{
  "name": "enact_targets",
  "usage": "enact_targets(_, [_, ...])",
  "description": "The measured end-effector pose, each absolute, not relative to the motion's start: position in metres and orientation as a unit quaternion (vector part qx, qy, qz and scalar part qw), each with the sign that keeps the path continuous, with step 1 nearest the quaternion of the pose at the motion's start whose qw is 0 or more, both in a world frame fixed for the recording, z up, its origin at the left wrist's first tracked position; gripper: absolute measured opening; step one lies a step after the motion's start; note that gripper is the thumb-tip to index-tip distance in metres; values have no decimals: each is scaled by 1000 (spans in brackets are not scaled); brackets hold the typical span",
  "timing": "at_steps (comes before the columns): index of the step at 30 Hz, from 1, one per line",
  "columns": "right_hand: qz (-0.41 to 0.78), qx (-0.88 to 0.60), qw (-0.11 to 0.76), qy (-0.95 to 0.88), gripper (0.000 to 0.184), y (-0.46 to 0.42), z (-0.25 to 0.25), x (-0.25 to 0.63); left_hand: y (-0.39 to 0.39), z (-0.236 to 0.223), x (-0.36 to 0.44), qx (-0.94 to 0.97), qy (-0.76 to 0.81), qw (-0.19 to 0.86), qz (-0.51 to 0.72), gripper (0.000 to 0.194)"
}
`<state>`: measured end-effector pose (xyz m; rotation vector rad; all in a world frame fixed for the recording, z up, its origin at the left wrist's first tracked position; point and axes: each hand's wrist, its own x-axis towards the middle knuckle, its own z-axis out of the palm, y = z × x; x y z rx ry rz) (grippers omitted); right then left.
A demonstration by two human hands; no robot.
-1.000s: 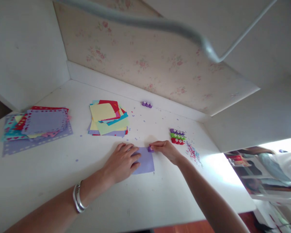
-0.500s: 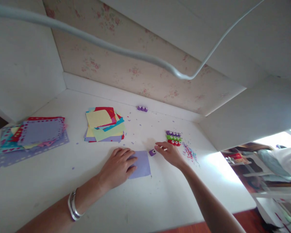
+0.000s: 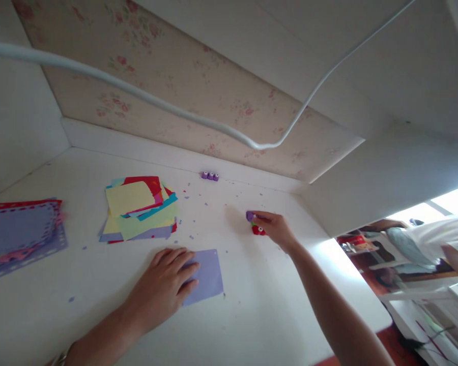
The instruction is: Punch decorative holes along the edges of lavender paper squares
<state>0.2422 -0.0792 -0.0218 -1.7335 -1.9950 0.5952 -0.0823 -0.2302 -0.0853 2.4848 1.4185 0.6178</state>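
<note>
My left hand (image 3: 162, 287) lies flat, fingers spread, on the left part of a lilac paper square (image 3: 208, 274) on the white desk (image 3: 252, 315). My right hand (image 3: 277, 229) is stretched out to the far right of the paper, fingers curled together over a small cluster of craft punches. A small purple punch (image 3: 250, 216) shows at its fingertips, seemingly pinched. A red punch (image 3: 257, 230) and a sliver of green peek out under the fingers. The rest of the cluster is hidden by the hand.
A stack of coloured paper squares (image 3: 139, 206) lies behind my left hand. Punched-edge sheets (image 3: 19, 229) lie at the far left. A purple triple punch (image 3: 209, 176) sits by the back wall. Paper bits dot the desk. A grey cable (image 3: 175, 114) hangs overhead. Another person (image 3: 435, 239) is at right.
My right hand left the paper's top corner, taking the small purple punch off it, and moved right to the punch cluster. The left hand stayed on the paper. The view swung right.
</note>
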Motion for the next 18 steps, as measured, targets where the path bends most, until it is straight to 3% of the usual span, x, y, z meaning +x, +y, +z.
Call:
enact_targets(2, [136, -674, 175, -704, 40, -53, -15, 260, -230, -86, -83, 845, 479, 104, 213, 31])
enact_targets(8, [51, -712, 93, -694, 25, 0, -6, 307, -228, -91, -86, 852, 470, 82, 217, 33])
enact_targets(18, [25, -704, -33, -709, 26, 24, -27, 327, -227, -96, -88, 856, 466, 79, 208, 35])
